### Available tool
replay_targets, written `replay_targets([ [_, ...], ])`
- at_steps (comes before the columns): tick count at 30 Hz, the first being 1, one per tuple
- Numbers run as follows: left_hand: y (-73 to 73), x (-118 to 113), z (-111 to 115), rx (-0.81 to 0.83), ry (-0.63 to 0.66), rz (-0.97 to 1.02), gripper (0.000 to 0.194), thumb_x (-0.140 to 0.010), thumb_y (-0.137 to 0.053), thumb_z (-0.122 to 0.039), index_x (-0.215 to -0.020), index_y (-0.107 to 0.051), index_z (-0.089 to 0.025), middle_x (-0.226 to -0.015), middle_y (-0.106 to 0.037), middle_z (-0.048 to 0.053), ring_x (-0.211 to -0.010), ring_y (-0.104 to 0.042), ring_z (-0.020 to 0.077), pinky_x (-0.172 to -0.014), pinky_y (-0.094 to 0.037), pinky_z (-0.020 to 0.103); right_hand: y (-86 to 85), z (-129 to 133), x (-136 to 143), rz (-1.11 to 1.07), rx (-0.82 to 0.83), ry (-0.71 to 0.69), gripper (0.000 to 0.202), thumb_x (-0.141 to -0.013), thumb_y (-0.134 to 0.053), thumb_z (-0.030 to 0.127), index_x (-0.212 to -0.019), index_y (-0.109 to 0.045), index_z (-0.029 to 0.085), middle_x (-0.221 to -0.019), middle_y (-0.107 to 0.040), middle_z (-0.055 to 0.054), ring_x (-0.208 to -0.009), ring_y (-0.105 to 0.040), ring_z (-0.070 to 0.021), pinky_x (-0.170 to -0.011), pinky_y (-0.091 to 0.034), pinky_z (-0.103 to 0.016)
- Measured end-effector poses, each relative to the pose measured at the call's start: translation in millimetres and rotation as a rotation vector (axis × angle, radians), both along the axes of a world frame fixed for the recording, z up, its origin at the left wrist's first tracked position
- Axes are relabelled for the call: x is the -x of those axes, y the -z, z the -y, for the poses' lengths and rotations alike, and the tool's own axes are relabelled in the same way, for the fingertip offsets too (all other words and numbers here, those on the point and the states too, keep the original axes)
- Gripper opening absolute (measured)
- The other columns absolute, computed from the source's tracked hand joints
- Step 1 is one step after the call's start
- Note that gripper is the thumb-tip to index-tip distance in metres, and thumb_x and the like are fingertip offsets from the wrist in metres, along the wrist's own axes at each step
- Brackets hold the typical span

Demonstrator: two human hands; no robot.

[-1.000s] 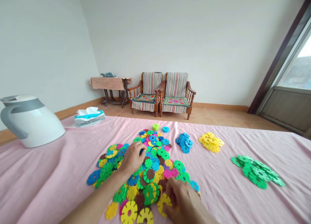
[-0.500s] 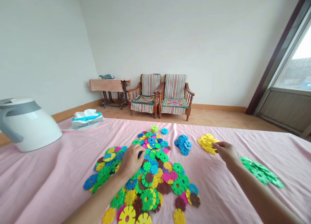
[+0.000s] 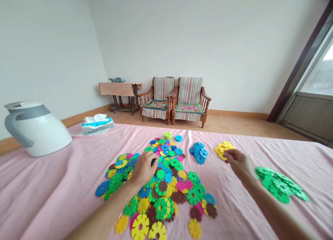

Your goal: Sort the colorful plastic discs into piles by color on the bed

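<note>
A big spread of mixed-colour notched plastic discs [image 3: 161, 207] covers the middle of the pink cloth. Over its upper left part is my left hand [image 3: 145, 166], fingers curled together; what they hold, if anything, is hidden. My right hand [image 3: 238, 162] is at the near right edge of a yellow disc pile [image 3: 223, 148], thumb and fingertips pinched, their contents too small to make out. A blue disc pile [image 3: 198, 152] lies left of the yellow one. Beside my right forearm is a green disc pile [image 3: 282, 184]. Small light green [image 3: 168, 135] and light blue stacks [image 3: 178, 138] stand at the back.
On the pink cloth [image 3: 52, 184], a white and grey jug [image 3: 44, 132] stands at the left, with a tissue pack [image 3: 97, 124] behind it. Beyond the table are two wooden armchairs [image 3: 188, 99] and a cloth-covered sewing table [image 3: 117, 89].
The view has shifted slightly, moving the scene a little to the right. My right hand has moved slightly left relative to the yellow pile. My left hand stays over the mixed discs.
</note>
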State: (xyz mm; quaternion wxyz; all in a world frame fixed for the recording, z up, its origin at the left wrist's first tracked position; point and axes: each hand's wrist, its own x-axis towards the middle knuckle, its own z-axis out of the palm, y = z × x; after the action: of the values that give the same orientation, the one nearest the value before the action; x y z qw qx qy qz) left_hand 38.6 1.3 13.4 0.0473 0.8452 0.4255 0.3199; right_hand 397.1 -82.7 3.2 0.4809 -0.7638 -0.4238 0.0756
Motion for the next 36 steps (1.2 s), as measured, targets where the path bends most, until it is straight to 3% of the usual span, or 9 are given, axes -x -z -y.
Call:
replay_targets([
  [3, 0.1, 0, 1, 0.000, -0.001, -0.005, 0.015, -0.081, -0.053, -0.010, -0.076, -0.064, -0.019, -0.082, -0.065, 0.003, -0.083, -0.060, 0.0200, -0.078, -0.045, 0.030, -3.0, 13, 60, -0.023, 0.022, -0.321, 0.020, -0.074, -0.054, 0.036, -0.076, -0.064, 0.019, -0.068, -0.068, -0.002, -0.060, -0.063, -0.0153, -0.056, -0.046, -0.025],
  [6, 0.7, 0, 1, 0.000, -0.005, -0.012, 0.015, -0.081, -0.054, -0.010, -0.077, -0.065, -0.019, -0.081, -0.065, 0.003, -0.083, -0.060, 0.0201, -0.078, -0.045, 0.030, -14.2, 37, 121, 0.054, 0.097, -0.708, 0.014, -0.079, -0.051, 0.023, -0.077, -0.064, 0.019, -0.069, -0.064, 0.000, -0.064, -0.058, -0.0130, -0.060, -0.043, -0.024],
  [11, 1.0, 0, 1, -0.006, -0.004, -0.019, 0.016, -0.082, -0.053, -0.010, -0.078, -0.065, -0.018, -0.080, -0.064, 0.004, -0.082, -0.059, 0.0202, -0.079, -0.045, 0.031, -37.8, 68, 181, 0.186, 0.181, -0.937, 0.025, -0.071, -0.061, 0.013, -0.094, -0.066, 0.023, -0.099, -0.063, -0.003, -0.092, -0.057, -0.0175, -0.080, -0.043, -0.027],
  [14, 1.1, 0, 1, -0.008, 0.000, -0.021, 0.016, -0.082, -0.053, -0.009, -0.078, -0.065, -0.018, -0.079, -0.064, 0.003, -0.082, -0.059, 0.0199, -0.079, -0.045, 0.030, -41.2, 72, 195, 0.257, 0.232, -0.939, 0.043, -0.067, -0.069, 0.020, -0.109, -0.062, 0.024, -0.116, -0.059, -0.005, -0.108, -0.051, -0.0242, -0.092, -0.039, -0.034],
  [20, 1.5, 0, 1, -0.006, -0.003, -0.018, 0.015, -0.082, -0.053, -0.010, -0.077, -0.064, -0.019, -0.080, -0.064, 0.003, -0.083, -0.059, 0.0199, -0.080, -0.044, 0.030, -29.1, 67, 209, 0.288, 0.254, -0.874, 0.055, -0.069, -0.067, 0.020, -0.122, -0.054, 0.025, -0.118, -0.056, -0.007, -0.109, -0.049, -0.0270, -0.092, -0.039, -0.038],
  [24, 1.1, 0, 1, 0.004, -0.001, -0.018, 0.016, -0.081, -0.052, -0.008, -0.076, -0.063, -0.019, -0.081, -0.064, 0.003, -0.084, -0.059, 0.0193, -0.079, -0.045, 0.029, -26.8, 68, 206, 0.225, 0.241, -0.801, 0.038, -0.064, -0.067, 0.013, -0.101, -0.058, 0.021, -0.105, -0.059, -0.006, -0.098, -0.052, -0.0227, -0.083, -0.040, -0.033],
  [29, -1.5, 2, 1, 0.029, 0.019, -0.016, 0.015, -0.081, -0.053, -0.010, -0.078, -0.065, -0.020, -0.083, -0.066, 0.003, -0.086, -0.060, 0.0193, -0.081, -0.046, 0.030, -23.5, 64, 189, 0.053, 0.237, -0.758, 0.015, -0.066, -0.057, 0.007, -0.070, -0.050, 0.020, -0.070, -0.056, 0.003, -0.066, -0.050, -0.0121, -0.060, -0.034, -0.023],
  [33, -7.5, 5, 0, 0.057, 0.052, -0.020, 0.014, -0.082, -0.055, -0.013, -0.080, -0.066, -0.020, -0.085, -0.067, 0.002, -0.087, -0.061, 0.0194, -0.082, -0.046, 0.031, -17.6, 59, 175, -0.118, 0.257, -0.723, 0.013, -0.068, -0.051, 0.009, -0.064, -0.046, 0.021, -0.056, -0.046, 0.006, -0.054, -0.043, -0.0092, -0.050, -0.029, -0.021],
  [36, -11.5, 8, -1, 0.070, 0.075, -0.022, 0.015, -0.082, -0.056, -0.013, -0.082, -0.068, -0.021, -0.086, -0.068, 0.002, -0.088, -0.062, 0.0196, -0.082, -0.047, 0.030, -21.4, 62, 173, -0.080, 0.275, -0.758, 0.011, -0.066, -0.052, 0.010, -0.070, -0.051, 0.020, -0.061, -0.051, 0.005, -0.058, -0.046, -0.0101, -0.053, -0.032, -0.021],
])
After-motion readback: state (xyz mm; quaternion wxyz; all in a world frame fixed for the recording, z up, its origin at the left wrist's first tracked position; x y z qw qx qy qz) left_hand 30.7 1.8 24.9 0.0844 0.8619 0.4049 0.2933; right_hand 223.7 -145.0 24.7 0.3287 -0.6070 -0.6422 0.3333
